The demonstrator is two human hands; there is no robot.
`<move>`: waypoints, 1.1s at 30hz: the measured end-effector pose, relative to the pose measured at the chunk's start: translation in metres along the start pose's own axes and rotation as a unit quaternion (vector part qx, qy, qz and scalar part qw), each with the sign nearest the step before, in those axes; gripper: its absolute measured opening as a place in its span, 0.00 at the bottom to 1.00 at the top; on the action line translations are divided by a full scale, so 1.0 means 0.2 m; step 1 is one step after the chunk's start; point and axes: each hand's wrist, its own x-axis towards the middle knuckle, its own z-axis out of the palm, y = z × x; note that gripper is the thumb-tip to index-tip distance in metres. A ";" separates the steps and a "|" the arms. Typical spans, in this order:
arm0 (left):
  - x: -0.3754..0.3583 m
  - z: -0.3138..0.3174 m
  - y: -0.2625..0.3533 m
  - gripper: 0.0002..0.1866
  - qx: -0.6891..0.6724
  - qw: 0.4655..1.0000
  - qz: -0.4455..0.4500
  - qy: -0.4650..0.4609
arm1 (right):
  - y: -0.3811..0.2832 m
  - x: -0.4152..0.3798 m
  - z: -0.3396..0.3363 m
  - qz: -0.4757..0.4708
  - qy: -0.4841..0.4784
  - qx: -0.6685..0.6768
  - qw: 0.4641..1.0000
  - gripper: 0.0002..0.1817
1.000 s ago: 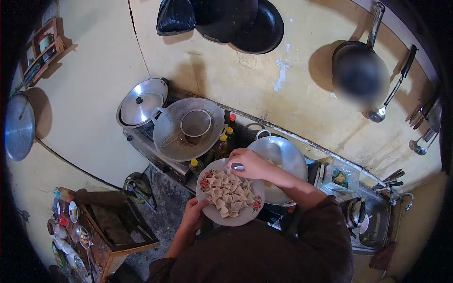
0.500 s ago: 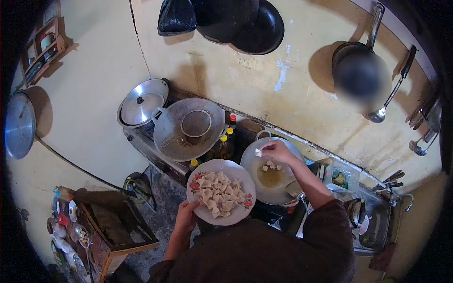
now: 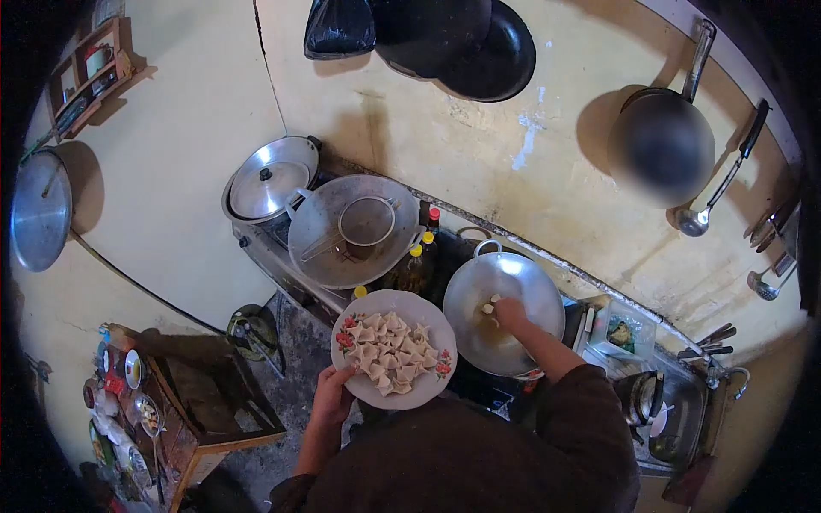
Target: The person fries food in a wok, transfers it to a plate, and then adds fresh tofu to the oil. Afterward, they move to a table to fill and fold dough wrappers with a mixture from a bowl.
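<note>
My left hand (image 3: 334, 390) grips the left rim of a white plate (image 3: 402, 399) with red flowers, its fingers hidden beneath. Many folded pale dough pieces (image 3: 392, 350) are heaped on the plate. To the right, my right hand (image 3: 510, 314) reaches low into a silver wok (image 3: 543, 295) holding yellowish liquid. A few pale pieces (image 3: 488, 308) lie in the liquid beside that hand. Its fingers point down and are too hidden to show whether they hold anything.
A second wok (image 3: 318, 248) holds a strainer (image 3: 366, 221). Bottles with yellow caps (image 3: 416, 250) stand between the woks. A lidded pot (image 3: 263, 184) is at the back left. A sink (image 3: 684, 410) lies right, a wooden table (image 3: 192, 462) lower left. Pans (image 3: 505, 56) hang above.
My right hand has moved down into the wok from above it, where it held a pale piece. The view has shifted slightly. The plate stays in my left hand.
</note>
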 end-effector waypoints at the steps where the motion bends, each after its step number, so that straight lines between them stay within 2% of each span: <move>1: 0.00 0.01 0.00 0.15 0.004 1.000 -0.001 0.002 | 0.01 0.00 0.01 -0.001 -0.001 0.000 1.000 0.05; 9: 0.01 0.02 0.00 0.14 0.003 1.000 0.003 0.001 | 0.01 0.03 -0.06 -0.064 -0.024 -0.046 0.997 0.05; 13: 0.02 0.04 0.00 0.14 0.023 1.000 -0.010 0.003 | -0.01 0.03 -0.09 -0.056 -0.035 -0.003 0.998 0.05; 16: 0.02 0.04 -0.01 0.14 0.013 1.000 -0.017 -0.018 | -0.04 0.00 -0.14 -0.057 -0.028 -0.079 0.995 0.05; 19: 0.03 0.05 -0.02 0.13 0.026 1.000 -0.010 -0.005 | -0.08 -0.01 -0.28 -0.062 -0.031 -0.051 0.996 0.06; 22: 0.01 0.07 0.00 0.12 0.021 0.999 -0.014 -0.022 | -0.18 -0.02 -0.53 -0.027 -0.049 0.005 0.998 0.09; 24: 0.02 0.08 0.00 0.12 0.031 0.999 -0.016 -0.020 | -0.30 -0.07 -0.73 -0.069 0.055 0.204 0.975 0.12; 25: 0.02 0.09 0.00 0.12 0.041 0.999 -0.016 -0.018 | -0.37 -0.10 -0.83 -0.067 0.056 0.205 0.975 0.12; 27: 0.04 0.10 -0.02 0.12 0.031 0.999 -0.018 -0.023 | -0.50 -0.17 -1.00 -0.204 0.110 0.370 0.899 0.13; 28: 0.04 0.10 -0.02 0.12 0.021 0.999 -0.019 -0.027 | -0.55 -0.20 -1.05 -0.204 0.111 0.371 0.899 0.13; 30: 0.05 0.10 -0.03 0.12 0.037 0.999 -0.021 -0.028 | -0.64 -0.25 -1.11 -0.284 0.051 0.374 0.881 0.13; 31: 0.05 0.10 -0.03 0.12 0.052 0.998 -0.025 -0.029 | -0.67 -0.26 -1.11 -0.284 0.052 0.375 0.881 0.13; 33: 0.05 0.12 -0.02 0.11 0.057 0.997 -0.026 -0.034 | -0.73 -0.27 -1.09 -0.312 0.064 0.246 0.915 0.14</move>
